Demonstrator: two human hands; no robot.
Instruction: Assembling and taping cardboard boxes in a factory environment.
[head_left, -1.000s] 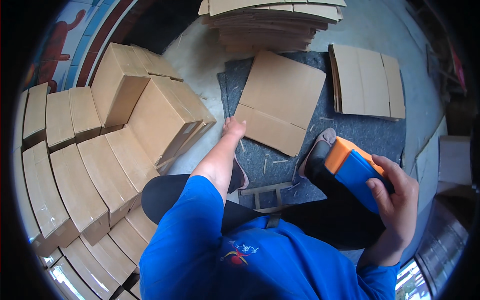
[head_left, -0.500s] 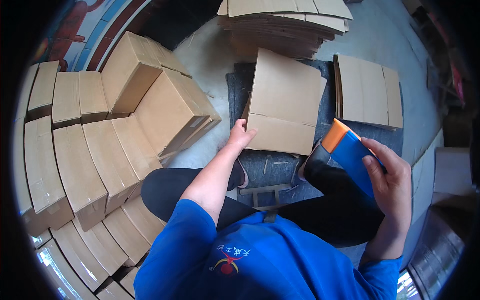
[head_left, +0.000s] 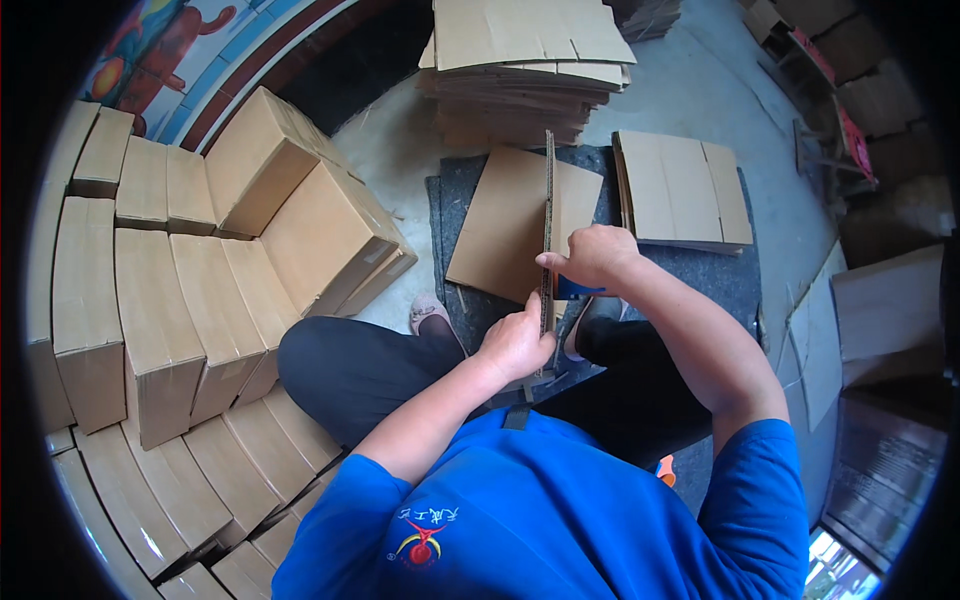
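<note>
At the left stood rows of closed brown cardboard boxes (head_left: 150, 300). In the middle, the left hand (head_left: 515, 345) was closed on the lower edge of a flat brown cardboard sheet (head_left: 549, 225) held upright and edge-on above the dark grey felt mat (head_left: 700, 275). The right hand (head_left: 595, 257) gripped the sheet higher up, and folded flat brown cartons (head_left: 680, 190) lay further right.
</note>
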